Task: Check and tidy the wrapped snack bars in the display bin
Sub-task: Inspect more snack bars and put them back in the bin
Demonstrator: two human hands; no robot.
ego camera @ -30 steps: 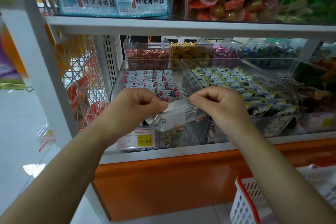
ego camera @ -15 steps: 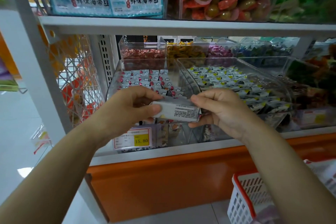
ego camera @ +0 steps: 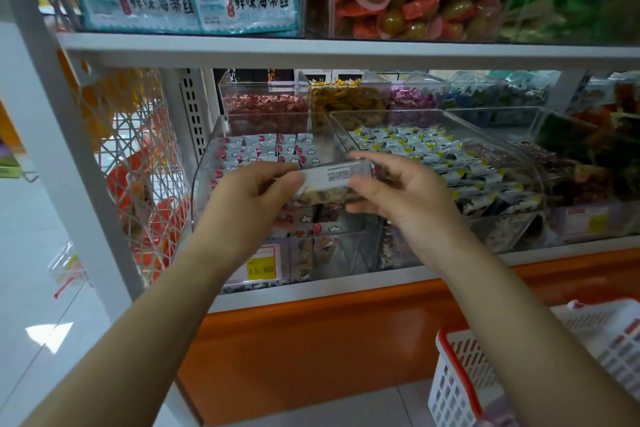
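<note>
From the head camera: held level by both ends, long side running left to right, one wrapped snack bar (ego camera: 337,177). Pinched at its left end by the left hand (ego camera: 249,199), thumb laid on the near face, the other fingers curled tight behind; hard to tell how many of them touch the wrapper. Clasped at its right end by the right hand (ego camera: 408,199), with fingers (ego camera: 363,157) arched loosely over the top edge, thumb against the near face and lower fingers bent beneath, leaving only a narrow gap.

Wrapped in white film along the upper part, printed with a block of small dark text too fine to read; clear below, showing brown and dark filling. Slightly blurred. Raised just above the near part of the clear display bin (ego camera: 204,163) at the left, in front of rows of stocked bars (ego camera: 263,149) with red and cloud marks, lying flat inside.

Hemmed on the right by the bin's clear side wall, just beside a neighbouring bin (ego camera: 398,112) of yellow-marked packets (ego camera: 415,146). Bounded above by the white shelf edge (ego camera: 346,52), well clear of the hands. Bordered on the left by a white wire panel (ego camera: 138,163). Marked on the bin front, below the hands, with a yellow price tag (ego camera: 261,269) reading 15.80. Open toward the near side, over the orange base panel (ego camera: 311,340), down to a white basket (ego camera: 450,378) with a red rim at the near right.
</note>
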